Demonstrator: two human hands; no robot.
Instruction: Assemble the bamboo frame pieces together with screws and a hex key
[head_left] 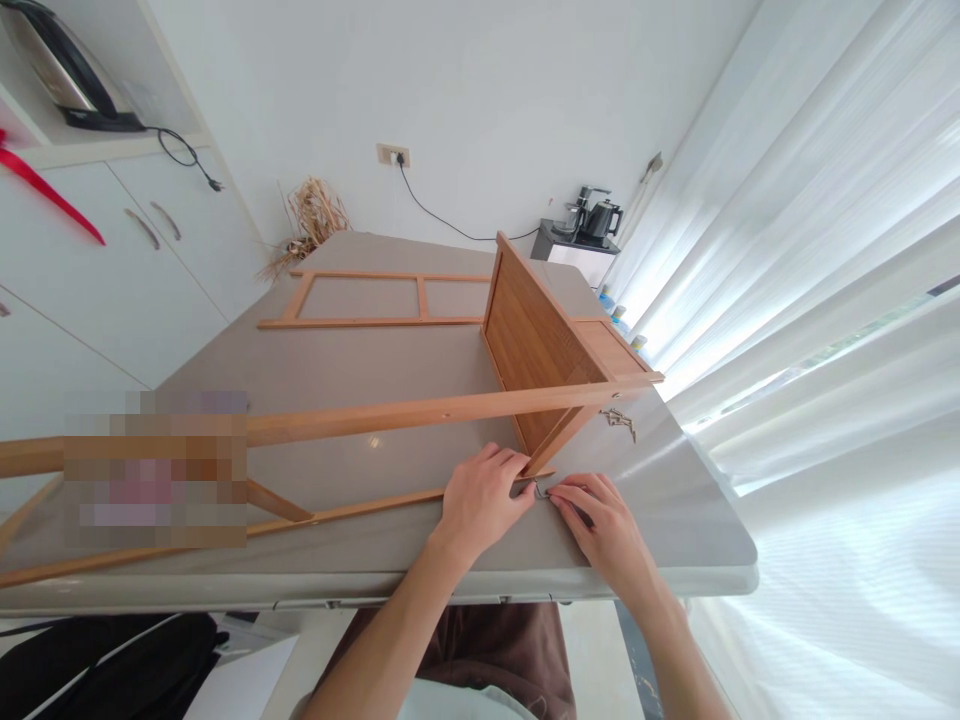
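A wooden frame piece stands on edge along the front of the table, with a long upper rail (390, 408) and a lower rail (352, 513). A flat wooden panel (529, 340) is upright and joined to it near the right end. My left hand (484, 500) is closed around the lower right corner of the frame. Just right of that corner, my right hand (600, 515) pinches a thin bent metal hex key (541, 491) near the end of the lower rail. The key's tip is partly hidden by my left thumb.
Several screws (619, 420) lie in a small heap on the grey table (697, 520), right of the panel. Behind, a ladder-like wooden frame (360, 322) lies on the table. A coffee maker and kettle (592, 215) stand beyond the far end; white curtains (825, 300) hang to the right.
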